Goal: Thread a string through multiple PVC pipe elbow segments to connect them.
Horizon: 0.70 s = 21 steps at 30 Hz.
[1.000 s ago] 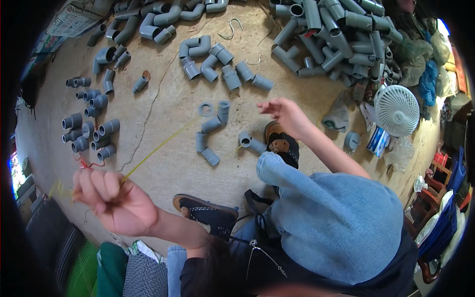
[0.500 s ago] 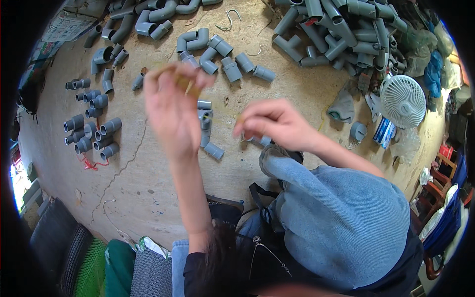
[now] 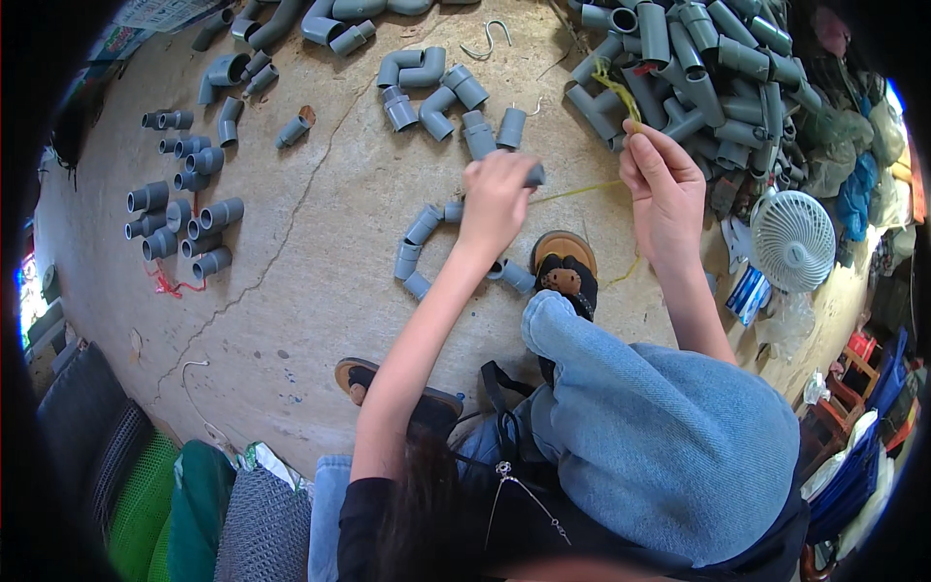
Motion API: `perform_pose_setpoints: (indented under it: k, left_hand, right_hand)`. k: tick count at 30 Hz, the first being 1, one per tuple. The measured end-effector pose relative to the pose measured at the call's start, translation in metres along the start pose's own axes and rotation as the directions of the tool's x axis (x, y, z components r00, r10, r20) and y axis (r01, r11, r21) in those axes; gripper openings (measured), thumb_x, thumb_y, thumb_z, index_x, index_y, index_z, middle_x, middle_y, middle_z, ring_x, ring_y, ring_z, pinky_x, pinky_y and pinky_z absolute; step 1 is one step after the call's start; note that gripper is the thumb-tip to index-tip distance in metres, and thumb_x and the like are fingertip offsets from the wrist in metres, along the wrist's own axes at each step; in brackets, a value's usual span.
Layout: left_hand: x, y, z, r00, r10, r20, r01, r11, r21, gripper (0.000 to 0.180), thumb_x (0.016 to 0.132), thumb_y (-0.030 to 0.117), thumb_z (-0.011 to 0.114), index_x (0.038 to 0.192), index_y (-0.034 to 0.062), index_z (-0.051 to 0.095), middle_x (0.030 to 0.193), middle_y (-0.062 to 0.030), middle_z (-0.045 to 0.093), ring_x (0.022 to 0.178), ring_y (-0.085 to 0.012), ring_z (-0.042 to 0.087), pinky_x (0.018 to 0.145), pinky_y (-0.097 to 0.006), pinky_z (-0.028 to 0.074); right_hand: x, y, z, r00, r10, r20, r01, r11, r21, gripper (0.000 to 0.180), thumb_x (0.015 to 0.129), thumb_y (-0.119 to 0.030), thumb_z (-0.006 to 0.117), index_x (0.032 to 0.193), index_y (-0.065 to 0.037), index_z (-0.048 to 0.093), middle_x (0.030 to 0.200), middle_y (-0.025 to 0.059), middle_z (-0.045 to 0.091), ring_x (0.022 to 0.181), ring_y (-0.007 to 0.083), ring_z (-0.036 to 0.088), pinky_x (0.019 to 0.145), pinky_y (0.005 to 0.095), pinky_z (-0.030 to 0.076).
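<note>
My left hand (image 3: 495,204) is closed over a grey plastic pipe fitting (image 3: 534,176), whose dark end shows past the fingers. From there a thin yellow string (image 3: 579,189) stretches across to my right hand (image 3: 671,189). The thumb and fingers of that hand pinch the string, and a loose tuft of it sticks up above them. Below my left wrist, several grey fittings (image 3: 424,224) lie in a curve on the floor. Another grey fitting (image 3: 511,275) lies beside my sandalled foot (image 3: 564,262). Whether the string passes through these fittings, I cannot tell.
Elbows and couplings (image 3: 439,107) lie ahead of my left hand, beside a metal S-hook (image 3: 490,41). A large heap of grey fittings (image 3: 713,68) fills the far right. Further couplings (image 3: 199,209) stand at left. A white fan (image 3: 793,240) is at right.
My left hand has moved right and down onto a fitting. My right hand has moved right and up, pulling the yellow string out. My sandalled foot now shows between them.
</note>
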State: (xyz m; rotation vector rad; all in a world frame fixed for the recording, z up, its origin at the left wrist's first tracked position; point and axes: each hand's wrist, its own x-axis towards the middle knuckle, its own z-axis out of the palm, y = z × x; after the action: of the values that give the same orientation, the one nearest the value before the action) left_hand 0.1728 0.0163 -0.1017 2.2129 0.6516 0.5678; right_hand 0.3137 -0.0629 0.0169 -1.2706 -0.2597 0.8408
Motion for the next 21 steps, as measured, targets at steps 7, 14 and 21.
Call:
perform_pose_setpoints:
  k: [7, 14, 21]
  left_hand:
    - [-0.010, 0.020, -0.051, 0.843, -0.511, -0.168, 0.217, 0.609, -0.762, 0.035, 0.070, -0.009, 0.063, 0.103, -0.0016, 0.054, 0.098, -0.0069, 0.058, 0.089, -0.0145, 0.057, 0.078, -0.030, 0.048]
    - [-0.007, 0.049, -0.064, 0.853, -0.513, -0.097, 0.147, 0.414, -0.898, 0.038, 0.070, -0.015, 0.059, 0.105, -0.0018, 0.055, 0.099, -0.0077, 0.056, 0.092, -0.0133, 0.055, 0.078, -0.026, 0.050]
    - [-0.019, 0.043, -0.075, 0.938, -0.259, -0.228, 0.113, 0.854, -0.508, 0.038, 0.067, -0.015, 0.060, 0.103, -0.0016, 0.058, 0.108, -0.0073, 0.053, 0.091, -0.0157, 0.055, 0.073, -0.026, 0.049]
  right_hand:
    - [-0.008, -0.004, 0.018, 0.950, -0.238, 0.202, 0.312, 0.732, -0.605, 0.012, 0.073, -0.003, 0.067, 0.084, -0.004, 0.069, 0.068, -0.0027, 0.055, 0.056, 0.0003, 0.038, 0.047, 0.0171, 0.025]
    - [-0.018, 0.014, 0.043, 0.770, -0.333, 0.545, 0.637, 0.453, -0.623, 0.017, 0.066, -0.001, 0.067, 0.082, -0.005, 0.067, 0.069, 0.0079, 0.059, 0.059, 0.0196, 0.058, 0.051, 0.0282, 0.045]
    - [-0.021, 0.014, 0.039, 0.647, -0.245, 0.722, 0.762, 0.247, -0.599, 0.020, 0.066, -0.005, 0.065, 0.086, -0.007, 0.065, 0.069, 0.0067, 0.055, 0.059, 0.0220, 0.057, 0.051, 0.0308, 0.045]
